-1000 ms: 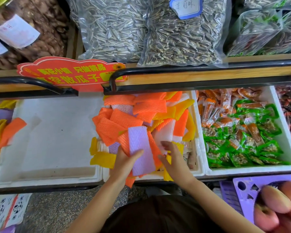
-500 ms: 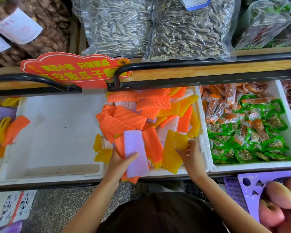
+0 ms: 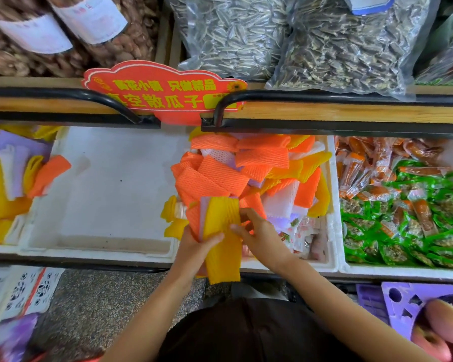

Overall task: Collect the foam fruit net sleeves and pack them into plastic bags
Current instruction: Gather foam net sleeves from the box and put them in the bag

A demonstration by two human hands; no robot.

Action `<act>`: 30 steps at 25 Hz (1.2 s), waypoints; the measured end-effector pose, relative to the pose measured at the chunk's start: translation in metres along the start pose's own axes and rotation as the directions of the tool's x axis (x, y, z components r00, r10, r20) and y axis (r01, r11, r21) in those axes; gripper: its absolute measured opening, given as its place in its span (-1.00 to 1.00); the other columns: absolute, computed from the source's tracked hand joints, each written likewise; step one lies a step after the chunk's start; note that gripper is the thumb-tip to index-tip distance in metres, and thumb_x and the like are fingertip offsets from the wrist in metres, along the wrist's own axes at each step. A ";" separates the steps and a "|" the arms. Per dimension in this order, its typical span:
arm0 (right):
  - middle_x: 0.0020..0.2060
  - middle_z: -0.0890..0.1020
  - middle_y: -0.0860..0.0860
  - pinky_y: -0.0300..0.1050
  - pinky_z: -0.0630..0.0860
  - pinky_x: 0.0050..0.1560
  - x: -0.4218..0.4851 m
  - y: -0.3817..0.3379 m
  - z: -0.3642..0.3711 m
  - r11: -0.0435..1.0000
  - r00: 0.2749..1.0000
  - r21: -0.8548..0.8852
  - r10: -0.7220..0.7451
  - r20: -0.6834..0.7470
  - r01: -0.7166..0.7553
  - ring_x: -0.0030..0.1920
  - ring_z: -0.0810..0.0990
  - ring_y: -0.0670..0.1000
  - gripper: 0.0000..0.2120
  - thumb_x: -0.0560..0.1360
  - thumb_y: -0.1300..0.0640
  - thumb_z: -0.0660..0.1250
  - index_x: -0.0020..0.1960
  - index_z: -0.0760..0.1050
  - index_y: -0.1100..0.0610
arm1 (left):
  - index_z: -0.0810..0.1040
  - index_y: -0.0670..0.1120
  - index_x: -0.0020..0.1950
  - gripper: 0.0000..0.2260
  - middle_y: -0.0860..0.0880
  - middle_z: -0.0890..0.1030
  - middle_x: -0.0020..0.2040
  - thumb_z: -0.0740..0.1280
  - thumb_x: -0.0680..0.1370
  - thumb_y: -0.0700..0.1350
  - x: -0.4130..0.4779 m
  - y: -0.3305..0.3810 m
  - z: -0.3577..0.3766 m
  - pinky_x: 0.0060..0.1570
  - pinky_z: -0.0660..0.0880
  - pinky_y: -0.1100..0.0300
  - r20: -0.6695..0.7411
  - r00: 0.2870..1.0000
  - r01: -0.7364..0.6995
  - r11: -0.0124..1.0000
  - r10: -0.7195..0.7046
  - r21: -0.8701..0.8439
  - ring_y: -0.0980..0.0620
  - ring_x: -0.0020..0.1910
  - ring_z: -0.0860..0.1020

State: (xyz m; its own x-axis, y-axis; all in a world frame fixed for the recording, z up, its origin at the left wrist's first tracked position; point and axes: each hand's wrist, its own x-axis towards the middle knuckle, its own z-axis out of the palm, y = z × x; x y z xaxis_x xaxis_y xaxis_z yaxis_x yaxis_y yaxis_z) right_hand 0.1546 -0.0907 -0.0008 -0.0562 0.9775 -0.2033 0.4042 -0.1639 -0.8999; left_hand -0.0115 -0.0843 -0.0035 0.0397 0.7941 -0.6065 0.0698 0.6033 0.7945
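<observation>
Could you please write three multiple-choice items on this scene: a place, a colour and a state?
1. Where do the green snack packets lie, relative to the box of loose sleeves?
A. Right of it
B. Left of it
C. On the upper shelf

2. What colour is the top sleeve of the stack in the left hand?
A. Purple
B. Yellow
C. White

3. What is the left hand doing?
A. Hanging idle
B. Pressing the floor
C. Gripping the stack

Answers: 1 A, the packets fill the next box on the right; 2 B, a yellow sleeve faces up; 3 C, its thumb curls over the sleeves.
</observation>
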 end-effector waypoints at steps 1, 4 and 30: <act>-0.08 0.57 -0.07 -0.18 0.49 -0.11 0.005 0.003 0.001 1.000 0.999 -0.020 -0.018 -0.033 0.018 -0.15 0.55 -0.15 -0.72 0.55 0.12 0.29 0.23 0.39 0.16 | 0.42 -0.05 0.24 -0.43 -0.07 0.63 0.09 0.56 0.32 -0.01 0.000 -0.003 -0.010 -0.21 0.55 0.11 -0.056 0.998 -0.008 1.000 0.007 -0.014 0.00 -0.02 0.64; 0.17 0.47 0.11 -0.02 0.43 0.11 0.028 0.036 -0.003 0.976 0.975 -0.183 0.079 -0.208 -0.118 0.16 0.47 0.07 -0.59 0.55 0.13 0.30 0.32 0.29 0.24 | 0.43 -0.07 0.26 -0.45 -0.06 0.64 0.07 0.53 0.33 -0.02 -0.004 -0.008 -0.036 -0.28 0.56 0.11 -0.136 0.991 -0.033 0.995 0.020 -0.090 -0.04 -0.02 0.64; 0.20 0.49 0.23 -0.02 0.27 0.19 0.073 -0.008 0.107 0.707 0.954 -0.706 0.184 0.236 0.038 0.27 0.37 0.19 -0.53 0.54 -0.02 0.27 0.27 0.32 0.31 | 0.38 -0.14 0.29 -0.60 -0.08 0.60 0.09 0.39 0.48 -0.21 -0.063 -0.059 -0.153 -0.45 0.52 0.29 -0.435 0.898 -0.078 0.955 -0.058 -0.288 0.04 -0.09 0.61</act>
State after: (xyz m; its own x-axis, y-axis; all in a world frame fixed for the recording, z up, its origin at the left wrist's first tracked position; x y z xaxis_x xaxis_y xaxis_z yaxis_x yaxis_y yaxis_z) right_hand 0.0500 -0.0318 -0.0495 -0.1949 0.8711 -0.4507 0.9282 0.0152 -0.3719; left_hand -0.1708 -0.1585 -0.0071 -0.4022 0.7107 -0.5772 -0.2232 0.5353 0.8147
